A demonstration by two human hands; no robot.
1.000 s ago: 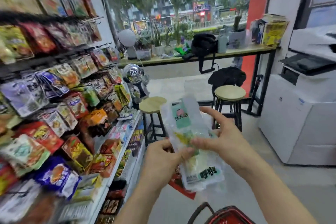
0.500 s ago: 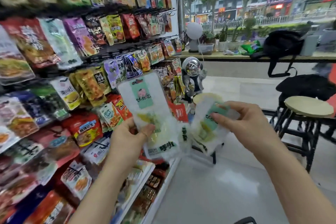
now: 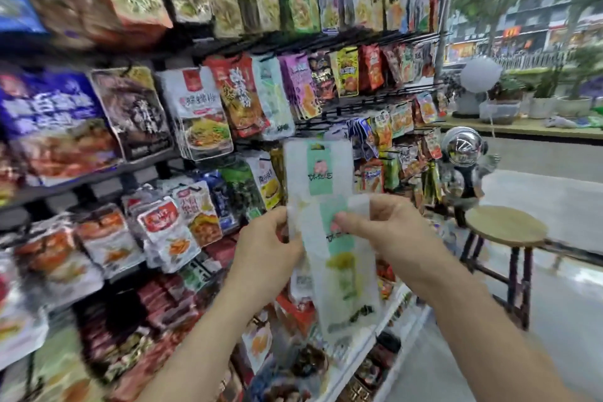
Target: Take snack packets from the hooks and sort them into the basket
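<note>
While left hand [image 3: 264, 248], right hand [image 3: 388, 232] pinch packets [image 3: 341, 287]: snacks [image 3: 199, 108] behind, stool [image 3: 505, 225] right.

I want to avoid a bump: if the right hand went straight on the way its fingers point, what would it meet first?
The right hand points left, so probably the left hand, just across the packet it pinches; depth is unclear.
</note>
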